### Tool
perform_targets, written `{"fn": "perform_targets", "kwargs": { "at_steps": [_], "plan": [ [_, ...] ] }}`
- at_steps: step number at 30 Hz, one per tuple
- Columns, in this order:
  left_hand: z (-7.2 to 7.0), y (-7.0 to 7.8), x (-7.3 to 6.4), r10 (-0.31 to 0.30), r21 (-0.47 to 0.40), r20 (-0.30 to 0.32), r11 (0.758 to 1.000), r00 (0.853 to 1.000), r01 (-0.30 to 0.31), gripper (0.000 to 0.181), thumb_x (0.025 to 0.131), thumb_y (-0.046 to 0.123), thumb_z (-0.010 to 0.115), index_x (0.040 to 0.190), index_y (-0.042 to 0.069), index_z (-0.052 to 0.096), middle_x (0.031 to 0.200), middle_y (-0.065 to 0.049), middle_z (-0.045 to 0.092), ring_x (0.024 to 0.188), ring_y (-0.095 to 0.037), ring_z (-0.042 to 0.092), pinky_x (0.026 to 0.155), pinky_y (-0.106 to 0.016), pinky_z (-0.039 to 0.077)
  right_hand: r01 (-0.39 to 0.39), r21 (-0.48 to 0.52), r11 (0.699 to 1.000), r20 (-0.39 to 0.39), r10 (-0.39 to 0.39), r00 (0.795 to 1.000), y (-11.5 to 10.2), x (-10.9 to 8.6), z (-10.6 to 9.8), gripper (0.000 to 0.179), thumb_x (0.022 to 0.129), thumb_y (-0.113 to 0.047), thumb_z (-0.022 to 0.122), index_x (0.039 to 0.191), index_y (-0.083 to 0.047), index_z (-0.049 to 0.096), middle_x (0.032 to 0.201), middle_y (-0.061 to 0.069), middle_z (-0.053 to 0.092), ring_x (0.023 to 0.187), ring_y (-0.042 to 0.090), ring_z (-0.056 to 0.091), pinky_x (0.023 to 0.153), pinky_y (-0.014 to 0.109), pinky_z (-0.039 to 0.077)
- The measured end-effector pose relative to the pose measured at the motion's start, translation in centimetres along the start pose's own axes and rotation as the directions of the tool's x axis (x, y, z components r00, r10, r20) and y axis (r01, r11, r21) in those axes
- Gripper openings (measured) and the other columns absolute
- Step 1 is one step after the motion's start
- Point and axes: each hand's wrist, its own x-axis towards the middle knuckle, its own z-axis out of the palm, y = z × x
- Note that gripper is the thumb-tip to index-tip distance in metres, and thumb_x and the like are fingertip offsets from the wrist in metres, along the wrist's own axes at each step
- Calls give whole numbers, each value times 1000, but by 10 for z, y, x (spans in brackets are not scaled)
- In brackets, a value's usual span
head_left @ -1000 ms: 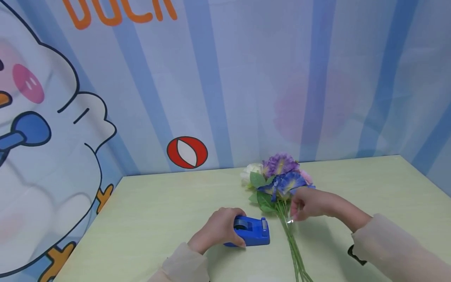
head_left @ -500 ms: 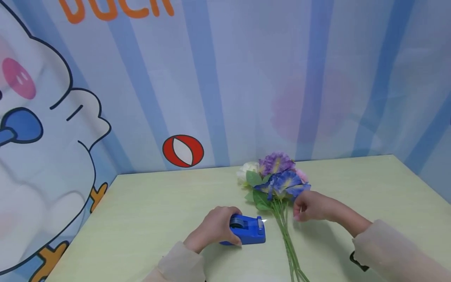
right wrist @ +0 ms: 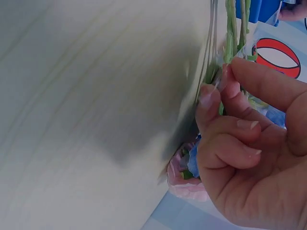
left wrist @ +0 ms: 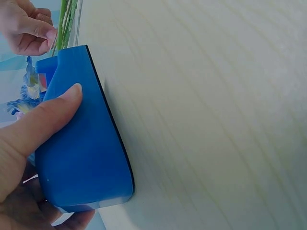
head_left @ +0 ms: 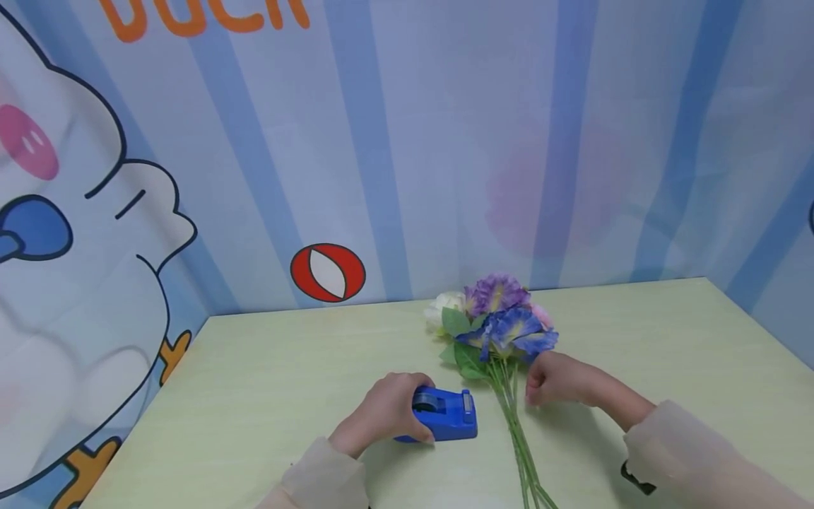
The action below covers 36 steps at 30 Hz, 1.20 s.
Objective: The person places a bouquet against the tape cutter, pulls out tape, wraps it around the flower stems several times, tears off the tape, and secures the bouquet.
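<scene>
My left hand (head_left: 388,410) grips a blue tape dispenser (head_left: 453,416) from behind, low at the table. In the left wrist view the thumb lies along the dispenser's side (left wrist: 86,143), with fingers on its other side. Just right of it lies a bouquet of artificial flowers, with purple, blue (head_left: 511,329), white and pink blooms and long green stems (head_left: 521,445). Beside the stems, below the blooms, is my right hand (head_left: 562,382). Its thumb and index fingertips pinch a strip of clear tape (right wrist: 243,52), faint against the stems in the right wrist view.
The pale wooden table (head_left: 305,367) runs back to a blue striped cloth backdrop (head_left: 439,141) printed with a cartoon duck and a red ball. A dark band (head_left: 637,478) shows under the right sleeve.
The whole head view has shifted a little to the left. My right hand has dipped slightly beside the stems. A shiny glint of tape shows at changing spots, and the left hand keeps its grip.
</scene>
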Motion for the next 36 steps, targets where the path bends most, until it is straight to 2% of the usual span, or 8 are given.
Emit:
{"fn": "perform_targets", "kwargs": {
  "at_steps": [4,12,18,29,36],
  "plan": [
    [0,1,0,1,-1,-1,1000,1000,-1,62,61,31,88,111,8,62,103,-4,64,91,-18,56,83,-38,49,-55,-4,998,-9,55,998,1,4,4,35,82,-2,64,55,-13,45,51,-5,31,48,9,24,48,25,23],
    [-2,3,1,-18,9,11,1000,1000,18,62,60,31,89,112,8,62,103,-4,63,90,-18,56,83,-39,49,-128,22,992,2,128,992,2,3,6,26,84,-10,65,61,-11,51,53,-5,35,45,7,20,42,22,17],
    [-3,4,2,-23,23,27,999,999,22,64,60,32,89,111,8,60,102,-3,63,90,-17,56,82,-38,49,-138,56,989,6,138,990,4,4,7,21,83,-10,66,64,-9,56,54,-5,41,44,6,20,41,20,17],
    [-6,8,0,-17,60,56,998,998,14,66,62,34,87,115,7,59,103,-4,61,92,-16,55,83,-37,49,-141,37,989,14,141,990,5,6,8,27,84,-12,67,61,-11,53,52,-5,37,44,6,18,41,21,16],
    [-6,8,0,-13,75,64,997,998,8,67,62,35,87,116,7,59,103,-4,60,92,-17,55,83,-37,49,-138,36,990,21,137,990,6,7,8,35,84,-11,66,56,-14,46,50,-5,32,44,7,15,42,22,14]
  ]
}}
